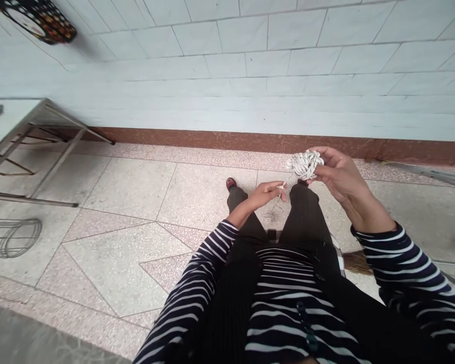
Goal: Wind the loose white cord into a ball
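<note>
A bundled white rope (305, 164) is gripped in my right hand (339, 177), thumb in front and fingers behind it. From the bundle a thin strand runs down and left to my left hand (267, 194), whose fingers and thumb pinch it. Below the left fingertips the loose end hangs in front of the floor between my legs, thin and a little blurred. Both hands are held out in front of my body, with a short gap between them.
A metal-framed table (13, 121) stands against the tiled wall (235, 60) on the left. Below it, a wire rack (20, 237) rests on the speckled floor (131, 187). A patterned bag (41, 20) hangs upper left. Broom bristles (358, 262) and metal bars (432, 174) are on the right.
</note>
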Demonstrator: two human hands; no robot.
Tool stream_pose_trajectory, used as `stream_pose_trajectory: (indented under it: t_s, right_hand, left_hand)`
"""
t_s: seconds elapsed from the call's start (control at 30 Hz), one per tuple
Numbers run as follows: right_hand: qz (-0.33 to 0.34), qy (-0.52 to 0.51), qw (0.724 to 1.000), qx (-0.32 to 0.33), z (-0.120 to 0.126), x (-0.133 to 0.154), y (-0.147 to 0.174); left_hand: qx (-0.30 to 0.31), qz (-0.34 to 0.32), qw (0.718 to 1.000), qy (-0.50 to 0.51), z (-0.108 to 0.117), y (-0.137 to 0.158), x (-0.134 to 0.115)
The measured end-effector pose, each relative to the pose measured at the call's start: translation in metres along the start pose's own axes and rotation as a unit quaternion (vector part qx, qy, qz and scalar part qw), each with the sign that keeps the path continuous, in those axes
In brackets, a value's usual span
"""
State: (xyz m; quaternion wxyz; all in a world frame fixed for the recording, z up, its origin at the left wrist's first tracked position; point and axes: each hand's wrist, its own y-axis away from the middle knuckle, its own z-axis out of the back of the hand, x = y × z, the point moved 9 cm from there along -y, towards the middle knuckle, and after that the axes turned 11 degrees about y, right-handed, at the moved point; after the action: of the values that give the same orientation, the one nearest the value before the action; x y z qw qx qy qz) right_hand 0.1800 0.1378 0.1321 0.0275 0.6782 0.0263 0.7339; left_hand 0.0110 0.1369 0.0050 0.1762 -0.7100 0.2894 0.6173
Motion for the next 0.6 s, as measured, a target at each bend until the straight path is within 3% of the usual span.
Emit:
stream_pose_trajectory:
  t_s: [0.13,0.23,0.33,0.43,0.6]
  right_hand:
    - [0.046,0.006,0.999,-0.005,0.0,0.029,-0.002]
    - [0.062,0.015,0.998,0.009,0.003,0.052,0.008]
    - [0.069,0.023,0.997,0.022,0.004,0.073,0.021]
    - [0.064,0.021,0.997,0.038,-0.004,0.08,0.023]
    - [0.031,0.028,0.995,0.093,-0.037,0.06,0.002]
  left_hand:
    - [-0.049,0.01,0.998,-0.035,0.024,0.003,0.003]
    - [-0.106,0.008,0.984,-0.144,0.053,0.003,0.006]
    - [-0.117,0.027,0.958,-0.262,0.067,0.001,0.014]
    - [-0.128,0.007,0.945,-0.301,0.06,-0.008,0.001]
    - [-0.131,-0.128,0.966,-0.183,0.018,-0.032,-0.07]
